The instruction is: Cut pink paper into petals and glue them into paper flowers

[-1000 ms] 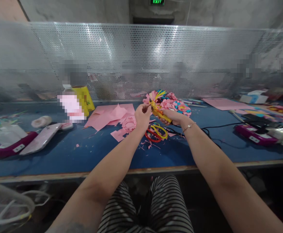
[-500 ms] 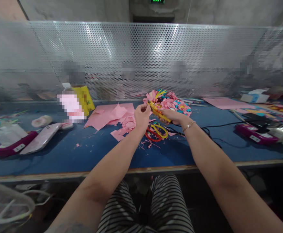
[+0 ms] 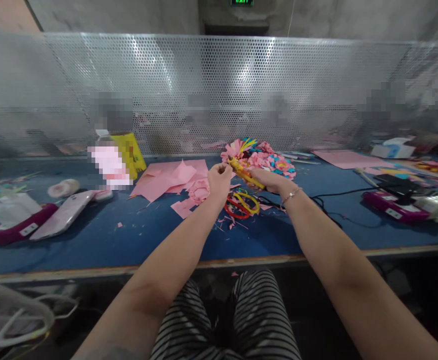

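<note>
My right hand [image 3: 266,179] is wrapped round a yellow hot glue gun [image 3: 246,173], its dark tip pointing left at my other hand. My left hand [image 3: 219,176] is closed in a pinch close to that tip; what its fingers hold is too small to make out. Just below the glue gun lie scissors with red and yellow handles [image 3: 241,206], among small pink scraps. Behind my hands is a cluster of pink and blue paper flowers [image 3: 275,162]. A round pink paper flower [image 3: 198,191] lies beside my left wrist, partly covered by it.
Pink paper sheets [image 3: 159,180] lie left of my hands, near a bottle [image 3: 110,162] and a yellow box [image 3: 133,152]. A phone [image 3: 63,214] leans on a purple holder [image 3: 7,230]. At right, a black cable [image 3: 339,192] runs to a purple power strip [image 3: 395,206]. A perforated metal screen [image 3: 222,90] stands behind.
Both hands keep nearly the same place and grip, with the glue gun tip still beside my left fingers. The view has shifted very slightly.
</note>
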`<action>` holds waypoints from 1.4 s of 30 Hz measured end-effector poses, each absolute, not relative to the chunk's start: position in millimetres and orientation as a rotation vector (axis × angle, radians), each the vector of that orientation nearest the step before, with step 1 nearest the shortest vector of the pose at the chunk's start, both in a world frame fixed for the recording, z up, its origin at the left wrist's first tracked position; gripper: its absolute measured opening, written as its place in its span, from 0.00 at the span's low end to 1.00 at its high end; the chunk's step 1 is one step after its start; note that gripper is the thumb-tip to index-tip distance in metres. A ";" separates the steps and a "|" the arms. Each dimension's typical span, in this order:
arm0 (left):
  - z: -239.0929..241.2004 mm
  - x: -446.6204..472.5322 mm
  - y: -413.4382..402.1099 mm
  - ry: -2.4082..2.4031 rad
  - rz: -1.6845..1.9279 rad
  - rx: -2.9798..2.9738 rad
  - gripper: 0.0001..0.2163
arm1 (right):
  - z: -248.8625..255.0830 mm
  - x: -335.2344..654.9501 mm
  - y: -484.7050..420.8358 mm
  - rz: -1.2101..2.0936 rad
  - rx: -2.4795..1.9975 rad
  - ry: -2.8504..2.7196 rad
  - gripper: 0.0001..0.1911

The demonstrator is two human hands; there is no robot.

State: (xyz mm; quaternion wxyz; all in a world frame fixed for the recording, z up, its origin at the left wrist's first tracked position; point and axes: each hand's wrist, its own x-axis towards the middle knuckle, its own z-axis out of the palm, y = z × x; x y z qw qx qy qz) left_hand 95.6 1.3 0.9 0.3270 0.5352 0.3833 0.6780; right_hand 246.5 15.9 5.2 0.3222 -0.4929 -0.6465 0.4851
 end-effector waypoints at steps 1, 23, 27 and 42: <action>-0.2 95.7 2.4 1.000 1.771 1.397 0.06 | 7.4 246.1 13.8 1.307 -1.286 -1.689 0.14; -32.6 90.3 35.7 1.403 1.291 2.214 0.05 | 17.6 259.5 10.9 1.681 -1.110 -1.344 0.11; -30.2 92.5 34.9 1.274 1.328 2.143 0.12 | 17.1 257.1 11.4 1.636 -1.180 -1.347 0.11; -26.2 94.7 30.9 1.333 1.272 2.328 0.09 | 13.6 253.7 13.5 1.540 -1.246 -1.449 0.08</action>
